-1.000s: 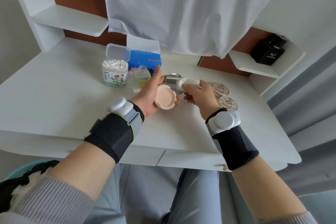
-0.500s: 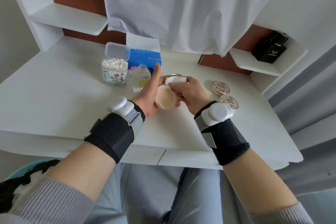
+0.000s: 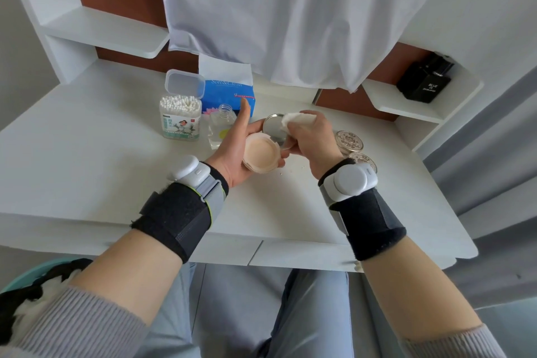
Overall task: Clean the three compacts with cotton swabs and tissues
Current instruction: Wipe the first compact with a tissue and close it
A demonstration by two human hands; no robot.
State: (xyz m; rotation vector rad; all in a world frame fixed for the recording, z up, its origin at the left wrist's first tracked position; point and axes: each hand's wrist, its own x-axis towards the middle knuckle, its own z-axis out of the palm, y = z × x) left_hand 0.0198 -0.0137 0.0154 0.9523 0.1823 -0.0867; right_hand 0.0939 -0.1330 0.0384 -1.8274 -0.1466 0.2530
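left hand (image 3: pixel 232 151) cupped palm-up, right hand (image 3: pixel 315 141) pinched shut, wrists strapped

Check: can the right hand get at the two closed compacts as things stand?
Probably yes. The closed compacts lie on the desk just beside the right hand, nothing between. But its grip is full with a tissue, so it would need to drop that first.

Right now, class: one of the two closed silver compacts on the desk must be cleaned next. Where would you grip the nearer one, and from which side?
Grip the nearer closed compact by its rim, fingers across opposite edges, coming from above. It lies flat on the desk, a low round disc, partly hidden behind the right wrist; the other compact lies close on its far side.
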